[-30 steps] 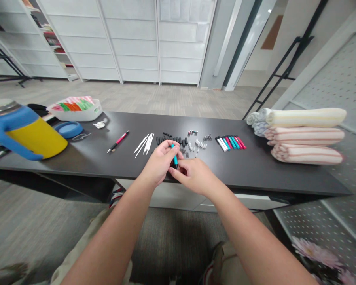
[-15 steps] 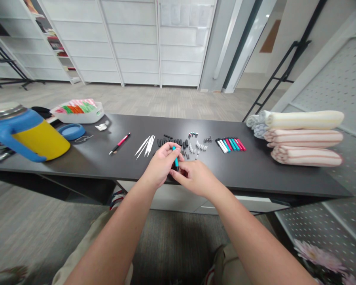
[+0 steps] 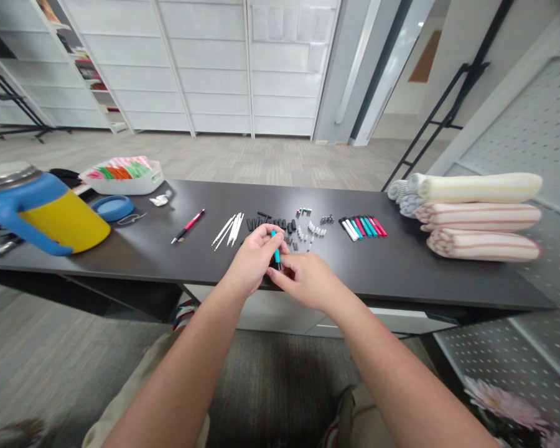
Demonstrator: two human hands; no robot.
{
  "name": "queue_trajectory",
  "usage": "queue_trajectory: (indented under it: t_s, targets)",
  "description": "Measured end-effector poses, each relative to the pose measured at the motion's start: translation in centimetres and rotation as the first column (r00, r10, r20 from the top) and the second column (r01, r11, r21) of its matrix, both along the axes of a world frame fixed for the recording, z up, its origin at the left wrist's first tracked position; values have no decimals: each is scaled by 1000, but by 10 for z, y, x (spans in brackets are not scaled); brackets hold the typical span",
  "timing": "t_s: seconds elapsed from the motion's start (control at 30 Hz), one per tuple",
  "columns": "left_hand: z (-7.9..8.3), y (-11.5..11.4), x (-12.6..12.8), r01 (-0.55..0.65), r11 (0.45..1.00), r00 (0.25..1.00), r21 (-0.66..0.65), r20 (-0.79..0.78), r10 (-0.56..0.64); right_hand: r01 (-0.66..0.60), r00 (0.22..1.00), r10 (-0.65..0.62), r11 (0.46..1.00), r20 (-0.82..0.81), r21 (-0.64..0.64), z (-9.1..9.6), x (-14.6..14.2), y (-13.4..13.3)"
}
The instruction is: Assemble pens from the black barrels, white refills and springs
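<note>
Both my hands meet over the front middle of a dark table. My left hand pinches the upper end of a teal pen barrel, which stands nearly upright. My right hand is closed around its black lower end. Just behind the hands lie several black pen parts, thin white refills and small silver and white bits. A whole red pen lies to the left. Several finished white, pink and teal pens lie in a row to the right.
A yellow and blue jug lies at the far left, beside a blue lid and a white tray of coloured items. Rolled striped towels are stacked at the right end. White shelving lines the back wall.
The hands stay together on the teal pen barrel, shifted only slightly. The view has tilted a little.
</note>
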State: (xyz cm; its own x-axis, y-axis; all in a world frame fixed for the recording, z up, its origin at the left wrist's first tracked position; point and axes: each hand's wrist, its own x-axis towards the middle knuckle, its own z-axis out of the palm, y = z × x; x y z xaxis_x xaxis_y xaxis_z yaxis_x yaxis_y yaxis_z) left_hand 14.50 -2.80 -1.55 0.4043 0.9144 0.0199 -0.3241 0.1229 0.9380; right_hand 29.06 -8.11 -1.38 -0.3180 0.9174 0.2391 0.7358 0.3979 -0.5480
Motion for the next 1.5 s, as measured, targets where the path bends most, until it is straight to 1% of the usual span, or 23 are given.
queue_trajectory:
  t_s: [0.33, 0.47, 0.77, 1.0, 1.2, 1.37, 1.5]
  targets:
    - [-2, -3, 1, -8, 1000, 999, 18, -34, 8, 1, 999, -2, 999, 53, 32, -5, -1, 1]
    - [0, -4, 2, -13, 1000, 1000, 14, -19, 13, -4, 999, 3, 1000, 33, 29, -4, 0, 0]
    - [0, -1, 2, -35, 999, 999, -7, 0, 35, -16, 1000, 15, 1000, -15, -26, 3, 2, -1]
    - [1, -2, 3, -43, 999, 999, -22, 33, 44, -35, 999, 34, 999, -39, -23, 3, 3, 0]
    - [1, -1, 1, -44, 999, 998, 2, 39, 44, -35, 997, 31, 998, -75, -44, 3, 5, 1]
    - [4, -3, 0, -26, 999, 998, -29, 58, 27, -20, 996, 14, 998, -93, -65, 5, 5, 1]
    - [5, -4, -1, -30, 998, 998, -52, 58, 33, -35, 994, 26, 996, -106, -82, 6, 5, 0]
